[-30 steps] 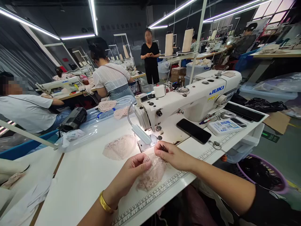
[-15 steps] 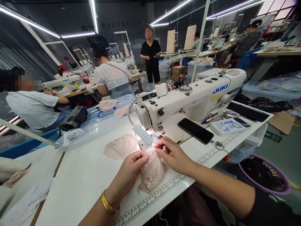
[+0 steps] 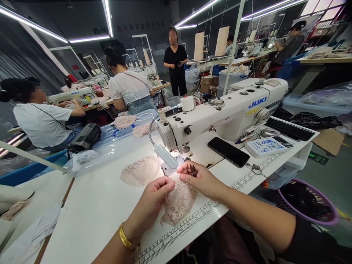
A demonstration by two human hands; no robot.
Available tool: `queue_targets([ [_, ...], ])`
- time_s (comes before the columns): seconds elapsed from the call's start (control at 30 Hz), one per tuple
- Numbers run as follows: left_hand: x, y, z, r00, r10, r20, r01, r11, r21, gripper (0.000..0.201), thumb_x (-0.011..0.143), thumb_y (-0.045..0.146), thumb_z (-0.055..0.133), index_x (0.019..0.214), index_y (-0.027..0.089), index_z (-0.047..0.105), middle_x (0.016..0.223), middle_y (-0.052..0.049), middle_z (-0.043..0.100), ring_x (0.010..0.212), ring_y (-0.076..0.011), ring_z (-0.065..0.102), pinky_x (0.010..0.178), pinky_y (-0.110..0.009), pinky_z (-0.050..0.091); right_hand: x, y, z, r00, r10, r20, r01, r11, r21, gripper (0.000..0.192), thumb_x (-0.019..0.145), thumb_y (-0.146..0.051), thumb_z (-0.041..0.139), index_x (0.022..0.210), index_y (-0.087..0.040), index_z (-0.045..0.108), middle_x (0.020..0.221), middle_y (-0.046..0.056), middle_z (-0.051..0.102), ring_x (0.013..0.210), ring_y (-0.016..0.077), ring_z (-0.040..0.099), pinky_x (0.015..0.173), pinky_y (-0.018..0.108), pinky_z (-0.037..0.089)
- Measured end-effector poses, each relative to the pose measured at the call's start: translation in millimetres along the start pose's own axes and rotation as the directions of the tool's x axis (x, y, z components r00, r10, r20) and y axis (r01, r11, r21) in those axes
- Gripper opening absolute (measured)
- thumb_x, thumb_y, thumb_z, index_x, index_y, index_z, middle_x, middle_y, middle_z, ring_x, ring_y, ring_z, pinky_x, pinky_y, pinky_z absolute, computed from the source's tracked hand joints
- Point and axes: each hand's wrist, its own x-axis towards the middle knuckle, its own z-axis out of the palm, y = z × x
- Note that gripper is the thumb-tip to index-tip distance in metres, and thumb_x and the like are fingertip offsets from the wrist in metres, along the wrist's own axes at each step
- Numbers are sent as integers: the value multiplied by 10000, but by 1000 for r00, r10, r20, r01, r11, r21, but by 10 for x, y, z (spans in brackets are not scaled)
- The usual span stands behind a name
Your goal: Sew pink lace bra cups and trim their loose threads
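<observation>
Right hand (image 3: 202, 179) turned, curled round dark snips (image 3: 193, 170), left hand (image 3: 154, 194) pinching pink lace (image 3: 180, 204), sewing machine (image 3: 224, 117) reading "JUKI"

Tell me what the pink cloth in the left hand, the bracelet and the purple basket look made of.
Pink cloth in the left hand: thin, lace-like fabric, by its openwork pattern; fibre unclear.
Bracelet: probably metal, gold-coloured and polished, by its bright highlights.
Purple basket: likely moulded plastic, smooth-looking, by its uniform colour and slotted wall.
</observation>
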Motion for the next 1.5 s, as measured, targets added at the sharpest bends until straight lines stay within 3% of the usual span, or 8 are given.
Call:
queue_targets([
  [0.17,-10,-4,6,1000,6,-3,-6,1000,13,320,822,475,773,777,171,687,735,2,600,683,-138,508,640,-237,410,7,44,-19,999,33,-28,-30,993,117,259,856,-430,742,943,-202,656,752,-49,484,701,129,459,701,280,391],
  [0.4,16,-20,9,999,30,-29,-29,999,41,307,813,479,765,814,178,704,756,-1,601,712,-153,510,670,-250,413,-43,-41,-1,999,-35,12,35,999,-17,206,862,-309,709,1032,-209,647,945,5,628,886,168,574,807,314,436],
  [0.67,-2,-52,24,987,137,-86,-116,970,211,276,846,471,731,870,198,694,869,-26,625,833,-188,523,734,-279,414,-95,-101,75,1000,-15,-5,14,989,-149,193,845,-230,689,1028,-224,627,915,-15,643,802,145,556,710,288,415],
  [0.8,-4,-48,33,975,185,-123,-141,944,299,271,853,461,700,795,200,652,746,5,540,708,-159,452,648,-268,371,-95,-74,69,999,-32,25,35,993,-117,178,878,-256,678,1045,-228,623,909,-13,638,815,151,562,739,301,438],
  [0.97,-27,-52,61,949,298,-108,-216,858,466,189,882,390,645,809,215,640,749,1,544,704,-170,480,653,-282,407,-71,-1,65,999,-25,29,26,999,-29,193,885,-314,708,1037,-224,632,907,-8,627,846,160,584,811,328,467],
  [1.27,-37,-62,92,844,532,-73,-332,623,708,158,864,232,609,706,228,614,733,1,594,714,-174,539,683,-293,435,-97,-1,65,996,27,81,-21,997,-73,291,856,-277,744,1105,-237,599,932,-17,639,762,132,533,728,298,453],
  [1.37,-40,-55,102,846,530,-65,-336,623,706,152,859,227,601,715,229,649,741,-4,617,722,-178,560,691,-300,448,-99,5,79,996,34,79,-27,996,-84,274,847,-192,700,1093,-242,591,935,-20,626,760,129,528,720,292,450],
  [1.5,-25,-33,105,883,460,-93,-308,717,626,146,827,244,623,692,219,673,739,-11,621,726,-180,553,704,-305,445,-87,15,87,994,48,102,-49,999,8,310,784,-118,693,1042,-225,558,917,-24,595,828,137,545,758,292,454],
])
